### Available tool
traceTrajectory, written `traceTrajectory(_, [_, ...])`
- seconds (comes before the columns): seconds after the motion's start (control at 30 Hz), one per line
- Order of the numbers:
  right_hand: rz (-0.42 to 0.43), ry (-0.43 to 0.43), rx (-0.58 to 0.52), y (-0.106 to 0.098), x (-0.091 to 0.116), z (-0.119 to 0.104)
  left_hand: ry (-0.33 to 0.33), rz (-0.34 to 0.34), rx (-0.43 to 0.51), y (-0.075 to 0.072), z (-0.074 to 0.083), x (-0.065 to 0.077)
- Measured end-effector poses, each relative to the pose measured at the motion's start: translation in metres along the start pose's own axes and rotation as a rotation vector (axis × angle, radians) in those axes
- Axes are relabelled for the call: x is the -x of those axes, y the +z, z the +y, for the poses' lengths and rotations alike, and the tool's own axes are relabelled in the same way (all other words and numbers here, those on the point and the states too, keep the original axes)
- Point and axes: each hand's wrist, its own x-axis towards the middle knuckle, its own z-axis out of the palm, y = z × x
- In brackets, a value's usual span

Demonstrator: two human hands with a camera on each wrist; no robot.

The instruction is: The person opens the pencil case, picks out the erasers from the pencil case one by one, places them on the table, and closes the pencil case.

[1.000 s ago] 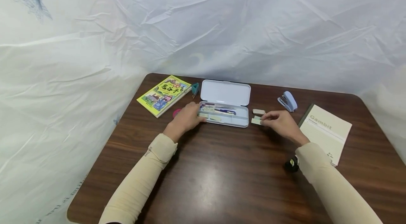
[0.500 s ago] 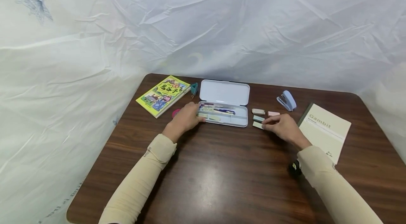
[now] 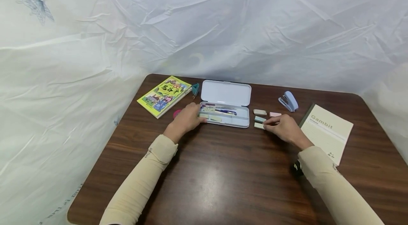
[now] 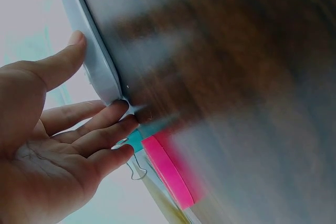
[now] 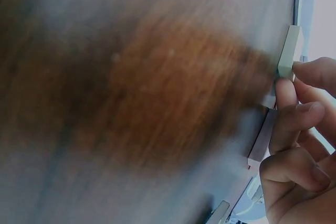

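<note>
My left hand [image 3: 188, 116] holds the left end of an open white pencil case [image 3: 241, 121], thumb on its front wall and fingers round the end. Pens [image 3: 224, 111] lie in its rear section, and pale strips [image 3: 215, 119] in the front. Right of the case, my right hand [image 3: 285, 128] pinches the near end of a pale green eraser [image 5: 290, 51] between thumb and index finger; the eraser lies on the table. Just behind it lies a teal eraser [image 3: 260, 119], parallel to it. Farther back are a white eraser [image 3: 259, 112] and a pink eraser [image 3: 275, 114].
A yellow book [image 3: 164, 96] and a teal clip [image 3: 195, 89] are at the back left. A pink object [image 4: 170, 174] sits by my left hand. A lilac stapler [image 3: 288, 101] and a notebook [image 3: 328, 129] lie right. A dark object [image 3: 298, 168] is partly under my right sleeve.
My right hand has moved slightly right and nearer, setting the pale green eraser down in front of the teal one. The pink eraser has come into view. My left hand stays put.
</note>
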Motion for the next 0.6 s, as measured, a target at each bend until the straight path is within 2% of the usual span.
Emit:
traceTrajectory(0.23, [0.007,-0.018,0.0,0.001,0.0,-0.002,0.008,-0.001,-0.026,0.0,0.0,-0.001])
traceTrajectory(0.4, [0.045,-0.027,-0.015,0.001,0.002,-0.006,0.018,0.018,-0.036,0.002,-0.002,0.0])
traceTrajectory(0.6, [0.105,-0.01,0.019,0.0,0.002,-0.024,0.019,0.027,-0.035,0.003,-0.002,-0.001])
